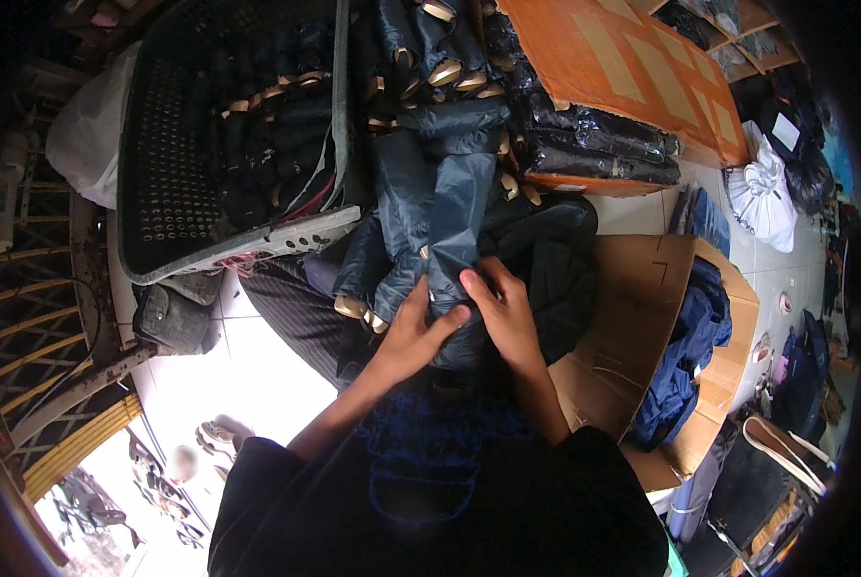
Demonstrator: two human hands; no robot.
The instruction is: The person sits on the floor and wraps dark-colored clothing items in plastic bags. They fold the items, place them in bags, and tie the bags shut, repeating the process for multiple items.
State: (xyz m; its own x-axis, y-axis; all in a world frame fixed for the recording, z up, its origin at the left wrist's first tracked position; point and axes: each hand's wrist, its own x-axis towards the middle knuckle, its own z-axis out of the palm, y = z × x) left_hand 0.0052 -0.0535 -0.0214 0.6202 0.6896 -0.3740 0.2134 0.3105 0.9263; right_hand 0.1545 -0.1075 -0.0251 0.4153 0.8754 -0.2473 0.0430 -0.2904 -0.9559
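In front of my body lies a long, dark blue-grey fabric sleeve (461,197), slim and rolled, pointing away from me. My left hand (413,337) is closed about its near end from the left, thumb stretched across the top. From the right, my right hand (501,310) grips the same end with thumb and fingers. Whether something is inside the sleeve cannot be seen. Similar dark bundle (399,188) lies right beside it. Several more rolls with tan, rounded ends (351,307) are heaped around my hands.
A black perforated plastic crate (166,216) full of dark rolls stands at the left. At the far right is an orange-brown carton (633,67) above plastic-wrapped packs (594,159). An open cardboard box (633,317) holding blue fabric (685,356) is near my right arm.
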